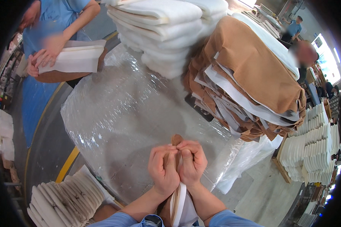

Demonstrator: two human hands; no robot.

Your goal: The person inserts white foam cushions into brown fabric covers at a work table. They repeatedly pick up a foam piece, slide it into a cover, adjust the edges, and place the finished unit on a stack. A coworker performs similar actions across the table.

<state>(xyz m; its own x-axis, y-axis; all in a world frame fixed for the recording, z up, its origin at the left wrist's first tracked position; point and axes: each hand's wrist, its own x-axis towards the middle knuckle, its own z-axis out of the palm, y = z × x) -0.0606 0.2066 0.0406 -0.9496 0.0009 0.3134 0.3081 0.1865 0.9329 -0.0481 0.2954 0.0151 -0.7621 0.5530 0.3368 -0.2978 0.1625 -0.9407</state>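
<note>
Close together at the near edge of the plastic-wrapped table, my left hand (163, 170) and my right hand (192, 163) are both closed on one folded piece of brown fabric with white padding (182, 206). Its narrow brown tip sticks out past my fingertips, and the rest runs down between my wrists toward my body. My fingers curl over its edges with the thumbs side by side on the near side. What lies inside the grip is hidden.
Clear plastic film covers the table (140, 109). White padding (159, 22) is stacked at the back, brown fabric pieces (250, 64) at the right. Rolled white pads (60, 200) lie lower left. Across the left corner, a co-worker's hands (51, 53) hold a white-and-brown piece (77, 56).
</note>
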